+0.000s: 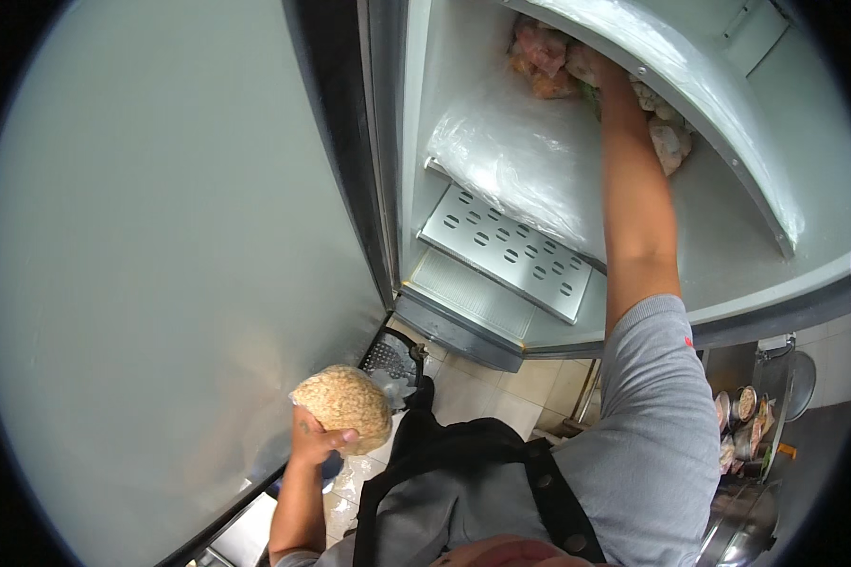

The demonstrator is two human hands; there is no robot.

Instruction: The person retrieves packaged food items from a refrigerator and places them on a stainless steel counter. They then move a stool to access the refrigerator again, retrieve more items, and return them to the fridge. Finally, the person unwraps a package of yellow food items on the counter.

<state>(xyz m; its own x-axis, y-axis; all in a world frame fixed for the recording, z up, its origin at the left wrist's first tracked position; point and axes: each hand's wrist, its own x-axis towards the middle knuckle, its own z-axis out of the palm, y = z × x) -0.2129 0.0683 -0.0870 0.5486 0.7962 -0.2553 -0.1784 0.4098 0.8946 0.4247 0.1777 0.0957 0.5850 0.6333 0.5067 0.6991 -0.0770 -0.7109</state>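
My left hand (319, 436) grips a rounded clear plastic bag of pale beige chopped pieces (344, 407) near the open refrigerator door (184, 248). The exact food in that bag I cannot tell. Deep inside the cabinet, my right hand (605, 67) reaches in among several plastic food bags, its fingers hidden. Beside it on the left lie a bag with pinkish contents (541, 48) and one with orange contents (554, 85). Whitish bags (669, 142) rest to the right of my forearm.
A shelf wrapped in clear film (518, 170) sits above a slotted metal panel (507, 244). Another film-covered shelf (681, 64) curves overhead at right. A black perforated crate (393, 354) stands on the tiled floor (461, 397). Metal food containers (744, 404) line the right side.
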